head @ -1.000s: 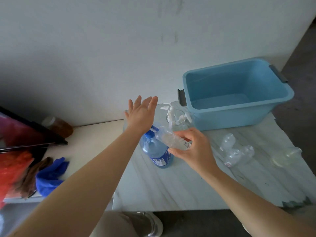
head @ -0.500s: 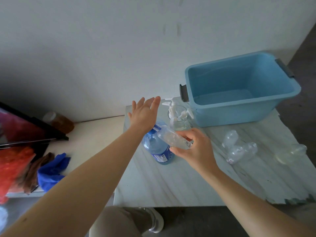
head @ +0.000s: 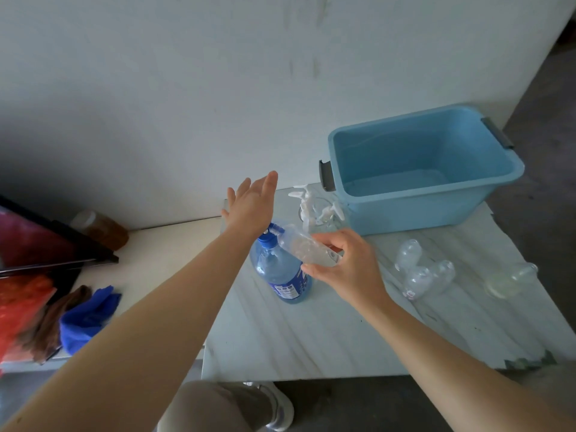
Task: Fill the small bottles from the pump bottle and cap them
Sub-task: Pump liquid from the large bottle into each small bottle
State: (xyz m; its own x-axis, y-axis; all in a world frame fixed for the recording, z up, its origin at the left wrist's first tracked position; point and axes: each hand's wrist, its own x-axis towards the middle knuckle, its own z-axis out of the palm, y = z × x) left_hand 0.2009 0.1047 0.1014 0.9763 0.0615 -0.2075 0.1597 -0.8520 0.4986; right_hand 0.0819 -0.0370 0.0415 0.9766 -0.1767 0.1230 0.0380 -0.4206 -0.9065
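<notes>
A blue pump bottle (head: 282, 272) stands on the marbled table (head: 311, 332). My left hand (head: 251, 204) lies flat on its pump head, fingers straight. A small clear bottle (head: 304, 246) is tilted with its mouth against the blue spout, and my right hand (head: 346, 263) grips it. Behind them stands a glass (head: 321, 210) with white pump caps in it. More small clear bottles (head: 420, 271) lie on their sides to the right, one (head: 509, 279) near the table's right edge.
A light blue tub (head: 420, 169) with grey handles sits at the back right against the wall. On a lower shelf to the left are a blue cloth (head: 85, 319), a brown jar (head: 99, 227) and red items. My knee and shoe show below the table edge.
The view has shifted slightly. My left hand stays flat over the pump head and my right hand keeps the small bottle at the spout.
</notes>
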